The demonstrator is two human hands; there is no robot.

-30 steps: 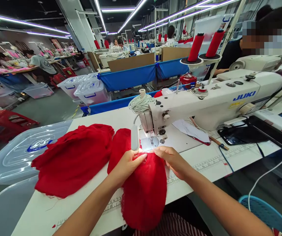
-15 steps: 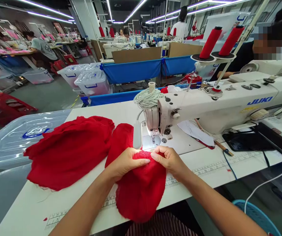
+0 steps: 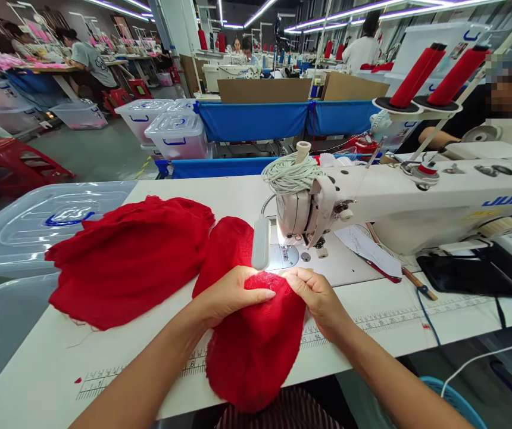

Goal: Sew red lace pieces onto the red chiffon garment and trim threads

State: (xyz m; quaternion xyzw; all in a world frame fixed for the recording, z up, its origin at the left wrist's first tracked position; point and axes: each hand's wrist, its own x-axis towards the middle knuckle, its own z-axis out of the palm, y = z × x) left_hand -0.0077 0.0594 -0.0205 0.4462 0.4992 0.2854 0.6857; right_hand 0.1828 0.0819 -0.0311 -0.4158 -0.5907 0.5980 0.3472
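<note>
Both my hands grip a red fabric piece [image 3: 256, 345] in front of the sewing machine [image 3: 354, 196]. My left hand [image 3: 233, 295] is closed on its upper left edge, thumb lying across the top. At the upper right edge my right hand [image 3: 314, 292] pinches the cloth between thumb and fingers. The front part of the cloth hangs over the table's near edge, while red fabric also lies behind my left hand. A white lamp head [image 3: 261, 243] sits just beyond the fingers, beside the lit needle plate [image 3: 289, 256]. To the left lies a red fabric pile [image 3: 131, 262].
Right of the needle area lie a paper piece [image 3: 367, 247], a wooden-handled tool [image 3: 419, 286] and a black phone-like slab [image 3: 465, 274]. A clear plastic lid [image 3: 59, 220] adjoins the table's left side. Red thread cones [image 3: 419, 74] stand above the machine. A co-worker [image 3: 465, 119] sits at the right.
The view has shifted, so the machine appears farther right. My right hand has drawn slightly away from the left, and more of the fabric edge shows between them.
</note>
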